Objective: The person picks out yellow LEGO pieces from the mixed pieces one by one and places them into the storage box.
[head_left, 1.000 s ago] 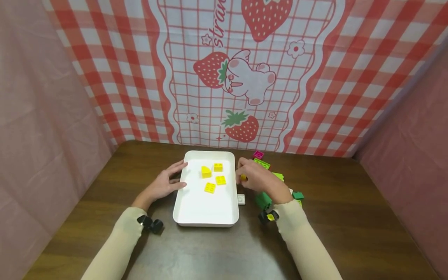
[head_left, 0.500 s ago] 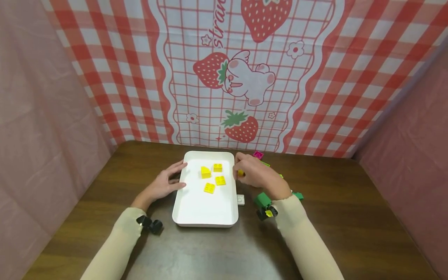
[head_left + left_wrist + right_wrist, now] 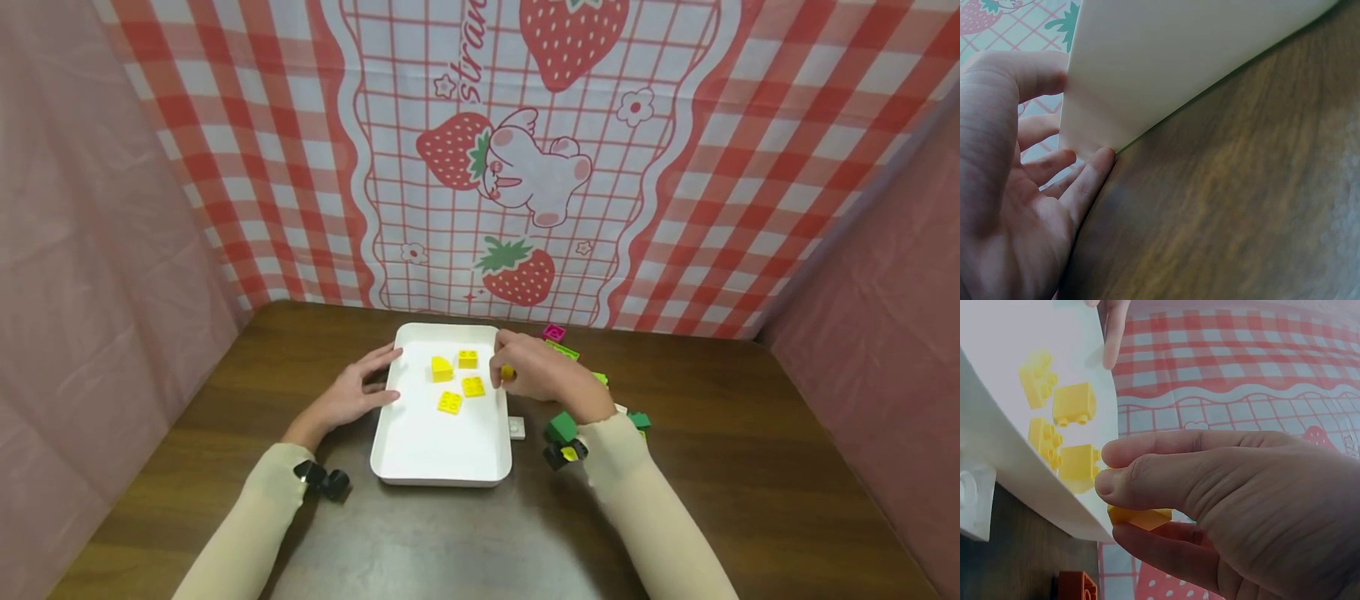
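A white tray (image 3: pixel 442 454) lies on the brown table, with several yellow toy bricks (image 3: pixel 450 402) inside. My left hand (image 3: pixel 348 396) touches the tray's left wall, thumb and fingers spread; the left wrist view shows the fingertips (image 3: pixel 1105 156) against that wall. Over the tray's right rim, my right hand (image 3: pixel 536 367) pinches another yellow brick (image 3: pixel 1141 517) between thumb and fingers, which partly cover it. The nearest brick in the tray is a yellow block (image 3: pixel 1079 467) just beyond my thumb tip in the right wrist view.
A small white brick (image 3: pixel 517 428) lies beside the tray's right wall. Right of it are a green brick (image 3: pixel 561 427), a dark green brick (image 3: pixel 639 420), a lime brick (image 3: pixel 562 350) and a magenta brick (image 3: pixel 554 332). A strawberry-patterned cloth (image 3: pixel 525 167) hangs behind the table.
My right hand has moved left with the yellow brick, from beside the tray to over its right rim. My left hand keeps its place at the tray.
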Demonstrator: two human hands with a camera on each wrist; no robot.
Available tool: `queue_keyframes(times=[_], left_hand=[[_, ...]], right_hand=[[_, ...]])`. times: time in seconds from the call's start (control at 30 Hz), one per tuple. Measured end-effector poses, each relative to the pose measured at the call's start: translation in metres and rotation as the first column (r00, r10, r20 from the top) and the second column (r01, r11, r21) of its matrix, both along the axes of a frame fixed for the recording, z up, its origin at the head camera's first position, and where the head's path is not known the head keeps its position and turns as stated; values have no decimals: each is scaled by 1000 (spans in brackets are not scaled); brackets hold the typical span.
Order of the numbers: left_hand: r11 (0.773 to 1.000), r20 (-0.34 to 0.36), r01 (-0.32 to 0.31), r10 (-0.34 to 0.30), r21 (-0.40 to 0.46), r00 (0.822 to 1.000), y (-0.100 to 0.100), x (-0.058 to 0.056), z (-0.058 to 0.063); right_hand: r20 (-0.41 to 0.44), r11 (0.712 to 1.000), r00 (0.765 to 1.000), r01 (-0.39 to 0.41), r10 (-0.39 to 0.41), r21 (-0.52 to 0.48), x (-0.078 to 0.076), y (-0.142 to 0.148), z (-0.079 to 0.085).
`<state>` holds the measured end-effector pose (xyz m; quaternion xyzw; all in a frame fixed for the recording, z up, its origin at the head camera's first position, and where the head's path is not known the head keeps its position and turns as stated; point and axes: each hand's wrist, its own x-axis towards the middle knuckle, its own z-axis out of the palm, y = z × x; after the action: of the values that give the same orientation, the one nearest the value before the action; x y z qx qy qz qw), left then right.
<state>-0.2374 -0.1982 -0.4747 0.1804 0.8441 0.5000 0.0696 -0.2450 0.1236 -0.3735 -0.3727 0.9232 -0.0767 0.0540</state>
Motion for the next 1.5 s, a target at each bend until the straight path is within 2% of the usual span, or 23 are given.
queue_keyframes(times=[0.23,0.53,0.8,1.17,1.2,1.4,1.43,1.5], left_hand=[[1000,-4,10,-10,2,1000,0,-1,0],[1000,-17,13,-13,-11,1000,1,-2,0],[1000,-26,20,-20,4,999,0,-2,0],[1000,-22,17,-17,-3,1000,-1,-2,-2],[1000,-28,18,-18,-11,999,-1,-1,-1],[1000,-15,19,-19,-8,1000,8,13,23],[1000,-8,18,-18,-1,1000,9,14,24],[1000,-13,15,-15,-5,1000,8,11,19]], right_hand=[[44,1000,999,-14,14,1,-1,-9,2],[62,999,997,-48,48,-4,3,-25,-1],[67,997,995,-76,77,-8,5,-37,3],[237,996,970,-63,45,68,6,-46,2],[249,995,968,-60,39,77,7,-47,1],[308,992,951,-45,6,121,11,-49,-6],[314,992,949,-43,3,123,11,-49,-7],[317,990,949,-41,-5,137,12,-50,-10]])
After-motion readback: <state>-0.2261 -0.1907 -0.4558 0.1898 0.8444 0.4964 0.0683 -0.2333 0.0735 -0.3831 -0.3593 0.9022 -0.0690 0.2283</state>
